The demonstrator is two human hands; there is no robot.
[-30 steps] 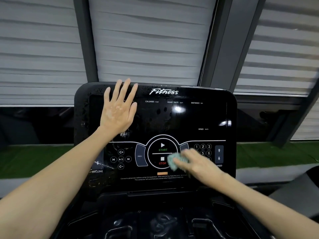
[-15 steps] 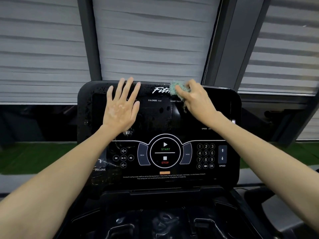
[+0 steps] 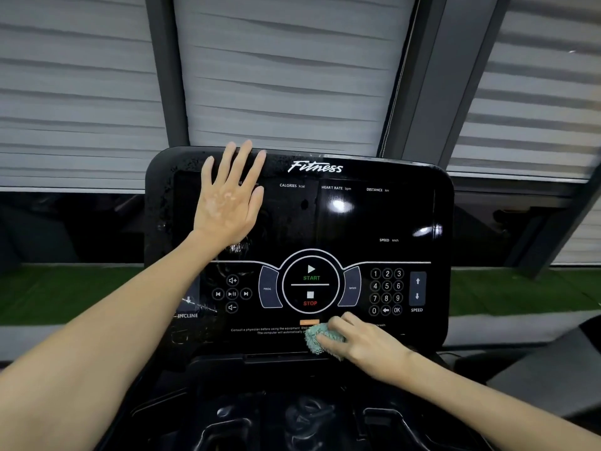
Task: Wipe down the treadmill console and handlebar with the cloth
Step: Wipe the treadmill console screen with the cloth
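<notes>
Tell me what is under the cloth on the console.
The right hand presses the green cloth on the console, over the small white warning text below the STOP button. The words beneath it are covered and unreadable.

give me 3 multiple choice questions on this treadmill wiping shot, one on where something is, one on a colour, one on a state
1. Where is the cloth?
A. on the Fitness logo
B. at the console's lower edge, below STOP
C. on the left hand

2. What colour is the word START?
A. green
B. red
C. white

3. How is the left hand?
A. closed in a fist
B. holding the cloth
C. open and flat on the console

Answers:
1 B: the cloth sits bunched under the right hand, low on the console, below STOP.
2 A: START is printed in green under the play arrow.
3 C: the left hand lies with fingers spread on the console's upper left.
</notes>
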